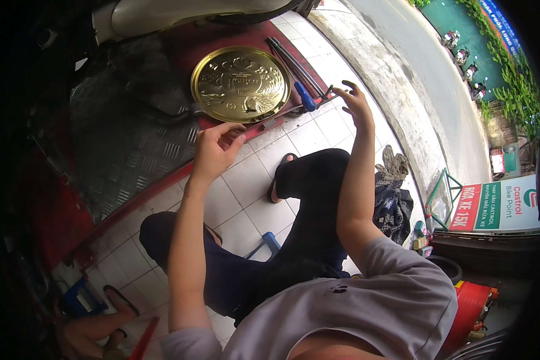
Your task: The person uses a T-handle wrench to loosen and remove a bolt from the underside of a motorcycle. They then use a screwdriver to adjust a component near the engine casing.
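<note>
A round gold metal tray (241, 84) with raised decoration lies on the red platform. Just below its near rim is my left hand (217, 150), its fingers curled in toward the thumb; anything between them is too small to make out. On the right, my right hand (358, 107) is raised with its fingers apart, past the platform's corner. Close to its fingertips shows a small dark piece (327, 92); whether they touch it I cannot tell. Between the tray and this hand lie a blue-handled screwdriver (305, 96) and long metal rods (297, 65).
A dark treadplate (132, 150) covers the platform's left part, with a pale motorbike body (156, 15) above. Between my legs stands a blue stool (270, 245). Dark patterned cloth (392, 201) lies at right, near a sign board (498, 204). Another person's leg (99, 330) shows lower left.
</note>
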`<state>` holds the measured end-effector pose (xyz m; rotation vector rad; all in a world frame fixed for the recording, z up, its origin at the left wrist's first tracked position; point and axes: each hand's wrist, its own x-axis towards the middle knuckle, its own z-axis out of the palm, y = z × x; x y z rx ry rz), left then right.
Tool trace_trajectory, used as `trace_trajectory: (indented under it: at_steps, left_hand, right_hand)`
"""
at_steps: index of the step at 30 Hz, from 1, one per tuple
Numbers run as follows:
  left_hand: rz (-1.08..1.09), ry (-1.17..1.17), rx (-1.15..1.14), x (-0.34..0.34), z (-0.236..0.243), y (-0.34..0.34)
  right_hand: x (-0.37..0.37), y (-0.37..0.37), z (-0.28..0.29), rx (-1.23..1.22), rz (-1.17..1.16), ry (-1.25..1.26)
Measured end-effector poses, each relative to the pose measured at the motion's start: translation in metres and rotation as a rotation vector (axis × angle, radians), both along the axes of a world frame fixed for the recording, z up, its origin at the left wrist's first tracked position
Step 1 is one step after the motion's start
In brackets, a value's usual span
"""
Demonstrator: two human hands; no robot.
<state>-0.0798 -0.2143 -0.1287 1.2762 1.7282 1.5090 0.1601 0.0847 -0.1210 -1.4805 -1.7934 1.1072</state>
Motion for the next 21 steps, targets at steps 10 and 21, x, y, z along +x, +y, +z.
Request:
trace_trajectory:
  at_steps: [10, 21]
  left_hand:
    - [-0.080, 0.059, -0.026, 0.021, -0.005, 0.023]
    - [-0.107, 0.078, -0.034, 0.028, -0.017, 0.029]
  right_hand:
    - [0.004, 0.004, -0.023, -0.127, 0.073, 0.342]
    - [-0.004, 0.001, -0.019, 0.210, -0.101, 0.770]
